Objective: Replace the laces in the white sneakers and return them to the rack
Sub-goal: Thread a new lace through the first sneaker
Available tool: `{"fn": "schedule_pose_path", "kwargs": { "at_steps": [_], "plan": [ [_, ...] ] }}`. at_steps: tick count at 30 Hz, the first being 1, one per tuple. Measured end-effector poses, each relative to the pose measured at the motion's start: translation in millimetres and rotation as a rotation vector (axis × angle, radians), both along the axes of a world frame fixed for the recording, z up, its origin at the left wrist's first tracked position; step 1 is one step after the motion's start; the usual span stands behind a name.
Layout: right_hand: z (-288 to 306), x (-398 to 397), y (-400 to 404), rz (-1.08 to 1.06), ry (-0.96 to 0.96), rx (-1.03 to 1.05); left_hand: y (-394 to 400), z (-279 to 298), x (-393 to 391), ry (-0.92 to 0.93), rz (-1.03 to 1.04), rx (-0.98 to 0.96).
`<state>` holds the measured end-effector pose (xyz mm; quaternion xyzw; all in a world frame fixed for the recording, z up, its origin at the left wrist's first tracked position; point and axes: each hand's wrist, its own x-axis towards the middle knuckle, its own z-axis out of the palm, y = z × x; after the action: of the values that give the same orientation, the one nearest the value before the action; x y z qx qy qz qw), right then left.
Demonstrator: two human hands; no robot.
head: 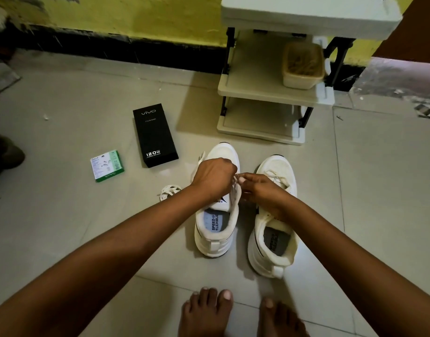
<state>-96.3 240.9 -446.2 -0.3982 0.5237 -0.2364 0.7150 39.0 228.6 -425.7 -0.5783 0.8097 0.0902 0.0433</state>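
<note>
Hands meet over the left white mesh sneaker (218,203) on the floor tiles: left hand (212,177) and right hand (259,188) each pinch its flat white lace (235,190). Keep tension even; avoid twisting.

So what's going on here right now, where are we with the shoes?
A person is crouched over two white sneakers on the floor. Both hands, left hand and right hand, are pinching the lace over the left sneaker. The right sneaker stands beside it, laced and untouched. A loose lace bundle lies on the floor to the left. The rack behind holds only a basket, so neither shoe is back yet.
</note>
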Motion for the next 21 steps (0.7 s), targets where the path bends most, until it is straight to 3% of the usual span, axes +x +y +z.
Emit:
{"fn": "schedule_pose_path", "kwargs": {
  "at_steps": [3,7,11,17,21],
  "plan": [
    [-1.4,-1.8,-1.1,-0.011,-0.004,-0.005,2.1,-8.3,3.8,0.177,0.139,0.030],
    [-12.7,10.8,-3.3,-0.070,0.371,-0.319,3.1,-6.2,10.9,0.328,0.253,0.128],
    [-16.2,11.9,-3.4,-0.072,0.408,-0.374,2.6,-6.2,11.0,0.434,0.382,0.078],
    [-16.9,16.1,-5.5,-0.086,0.515,-0.459,3.2,-9.4,12.5,0.569,0.387,0.150],
    [-11.7,13.8,-4.7,-0.062,0.539,-0.470,-1.5,-5.6,26.7,0.355,0.172,0.153]
  ]
}}
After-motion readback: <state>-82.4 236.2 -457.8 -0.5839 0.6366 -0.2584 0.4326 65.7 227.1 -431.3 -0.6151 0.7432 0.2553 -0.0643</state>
